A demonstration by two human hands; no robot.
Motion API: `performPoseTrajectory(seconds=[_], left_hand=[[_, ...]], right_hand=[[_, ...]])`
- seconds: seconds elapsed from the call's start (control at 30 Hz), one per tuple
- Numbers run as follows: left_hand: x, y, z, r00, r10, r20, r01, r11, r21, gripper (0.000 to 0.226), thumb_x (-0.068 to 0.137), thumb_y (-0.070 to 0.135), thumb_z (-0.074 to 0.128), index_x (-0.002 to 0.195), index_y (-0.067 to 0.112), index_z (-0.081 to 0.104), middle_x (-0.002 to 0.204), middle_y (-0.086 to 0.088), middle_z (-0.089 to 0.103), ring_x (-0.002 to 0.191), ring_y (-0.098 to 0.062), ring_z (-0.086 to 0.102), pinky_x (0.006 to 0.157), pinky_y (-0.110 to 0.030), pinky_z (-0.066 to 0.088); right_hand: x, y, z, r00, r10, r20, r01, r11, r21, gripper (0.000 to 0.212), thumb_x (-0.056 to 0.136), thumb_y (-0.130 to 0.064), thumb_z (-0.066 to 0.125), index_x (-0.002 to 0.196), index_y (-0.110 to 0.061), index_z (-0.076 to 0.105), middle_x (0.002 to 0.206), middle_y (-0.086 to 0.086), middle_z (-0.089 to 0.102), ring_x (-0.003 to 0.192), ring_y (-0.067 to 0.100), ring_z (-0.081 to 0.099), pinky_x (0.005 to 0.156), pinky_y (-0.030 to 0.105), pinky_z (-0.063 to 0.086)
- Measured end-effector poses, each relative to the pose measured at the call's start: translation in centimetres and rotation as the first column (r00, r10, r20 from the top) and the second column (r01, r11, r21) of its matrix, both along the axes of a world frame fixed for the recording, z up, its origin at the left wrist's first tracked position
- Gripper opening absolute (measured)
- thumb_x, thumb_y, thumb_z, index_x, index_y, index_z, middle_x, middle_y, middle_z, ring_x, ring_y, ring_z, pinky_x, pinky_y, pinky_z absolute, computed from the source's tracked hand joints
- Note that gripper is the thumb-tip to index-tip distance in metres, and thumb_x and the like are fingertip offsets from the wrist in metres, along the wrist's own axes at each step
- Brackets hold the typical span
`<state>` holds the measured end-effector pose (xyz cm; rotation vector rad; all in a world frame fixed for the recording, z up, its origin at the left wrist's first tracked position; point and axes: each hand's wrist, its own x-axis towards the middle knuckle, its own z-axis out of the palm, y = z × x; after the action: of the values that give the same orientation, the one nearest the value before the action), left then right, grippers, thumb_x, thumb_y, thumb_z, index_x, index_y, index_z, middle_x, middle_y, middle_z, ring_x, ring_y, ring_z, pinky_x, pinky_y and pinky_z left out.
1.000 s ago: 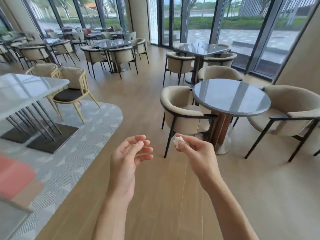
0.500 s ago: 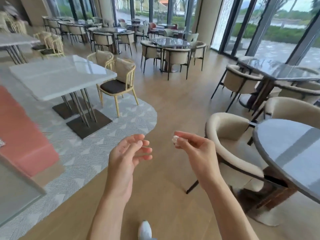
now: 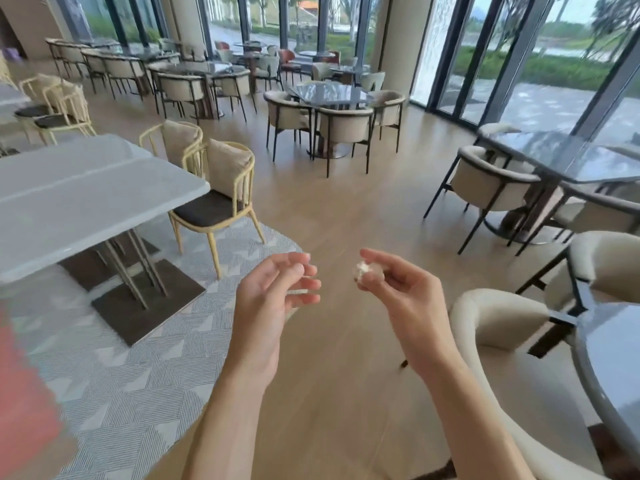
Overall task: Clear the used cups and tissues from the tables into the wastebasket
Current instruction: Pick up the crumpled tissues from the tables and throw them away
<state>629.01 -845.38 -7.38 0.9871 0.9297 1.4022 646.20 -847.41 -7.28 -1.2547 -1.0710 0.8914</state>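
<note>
A small crumpled white tissue (image 3: 363, 270) is pinched in the fingertips of my right hand (image 3: 405, 299), held at chest height over the wooden floor. My left hand (image 3: 266, 303) hovers beside it, a hand's width to the left, with its fingers loosely curled and nothing in it. No wastebasket and no cup shows in the head view.
A white rectangular table (image 3: 79, 202) stands at the left on a patterned grey rug (image 3: 145, 375), with a yellow-framed chair (image 3: 218, 202) beside it. A round grey table (image 3: 609, 368) and a beige armchair (image 3: 512, 358) are close at the right. More tables and chairs fill the room behind.
The view has swung left: the round grey table has slid to the right edge and the white table has come in further. Both hands keep their pose, the tissue still pinched.
</note>
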Motion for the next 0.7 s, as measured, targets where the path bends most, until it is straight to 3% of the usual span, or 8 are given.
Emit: performPoseTrajectory(seconds=[0.13, 0.47, 0.7], left_hand=[[3.1, 9.8, -0.3, 0.998, -0.034, -0.046, 0.034, 0.999, 0.01, 0.017, 0.099, -0.001, 0.053, 0.098, 0.002, 0.07, 0.089, -0.011, 0.069, 0.082, -0.024, 0.067, 0.074, -0.036, 0.058], [13.3, 37.1, 0.7, 0.995, -0.063, -0.082, 0.065, 0.997, 0.027, 0.018, 0.099, -0.001, 0.054, 0.099, 0.003, 0.071, 0.089, -0.009, 0.072, 0.082, -0.023, 0.069, 0.076, -0.039, 0.058], [17.3, 54.8, 1.8, 0.997, -0.056, -0.049, 0.058, 0.997, 0.043, 0.02, 0.098, -0.001, 0.054, 0.098, 0.006, 0.072, 0.092, -0.008, 0.073, 0.082, -0.022, 0.069, 0.072, -0.033, 0.06]], right_hand=[[3.3, 9.2, -0.7, 0.999, -0.04, 0.001, 0.04, 0.999, -0.008, 0.022, 0.093, -0.007, 0.071, 0.108, -0.021, 0.078, 0.092, 0.0, 0.08, 0.084, 0.011, 0.076, 0.075, 0.01, 0.05], [13.9, 37.0, 0.3, 0.994, -0.096, -0.046, 0.098, 0.995, 0.036, 0.018, 0.093, -0.008, 0.071, 0.104, -0.019, 0.079, 0.088, 0.005, 0.079, 0.08, 0.011, 0.073, 0.088, 0.027, 0.059], [17.6, 55.1, 1.7, 0.997, -0.07, -0.021, 0.071, 0.997, 0.037, 0.015, 0.093, -0.011, 0.072, 0.107, -0.014, 0.078, 0.09, 0.004, 0.079, 0.086, 0.014, 0.074, 0.089, 0.026, 0.058]])
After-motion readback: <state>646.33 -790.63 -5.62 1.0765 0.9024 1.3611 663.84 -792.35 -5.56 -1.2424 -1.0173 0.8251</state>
